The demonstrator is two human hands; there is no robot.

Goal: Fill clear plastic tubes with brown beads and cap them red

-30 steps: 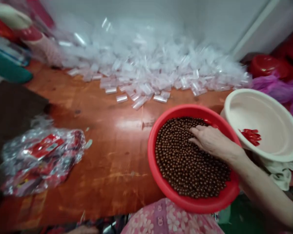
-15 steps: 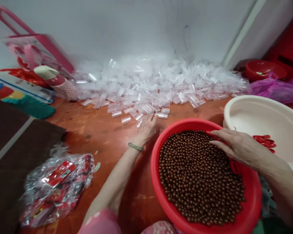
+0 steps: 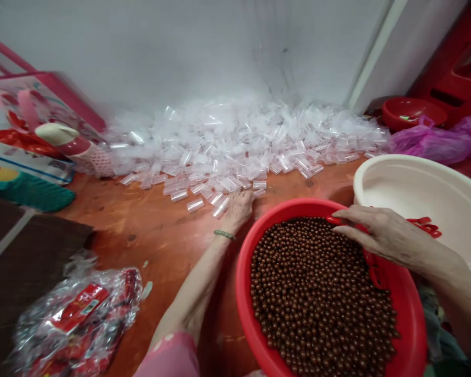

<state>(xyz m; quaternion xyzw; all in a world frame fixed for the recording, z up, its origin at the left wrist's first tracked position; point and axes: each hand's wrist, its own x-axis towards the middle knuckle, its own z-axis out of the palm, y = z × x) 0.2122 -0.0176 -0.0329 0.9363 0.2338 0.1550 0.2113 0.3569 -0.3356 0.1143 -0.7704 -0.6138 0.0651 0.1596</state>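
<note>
Near: brown balls point(image 3: 317, 293), likely smooth and prone to roll, fill my red basin point(image 3: 243, 283). At its far rim, my right hand point(image 3: 392, 235) pinches a red piece point(image 3: 333, 220) between thumb and finger, presumably light and stiff, best held by its end. Beyond: my left hand point(image 3: 239, 207), its grip hidden, meets clear sleeves point(image 3: 235, 157), probably slippery, crushable; take by an edge.

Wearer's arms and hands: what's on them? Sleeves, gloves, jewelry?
Left hand: bare, no glove; thin green beaded bracelet on the wrist; pink sleeve with pale spots near its edge. Right hand: bare, nothing visible on the wrist, no sleeve in view.
</note>
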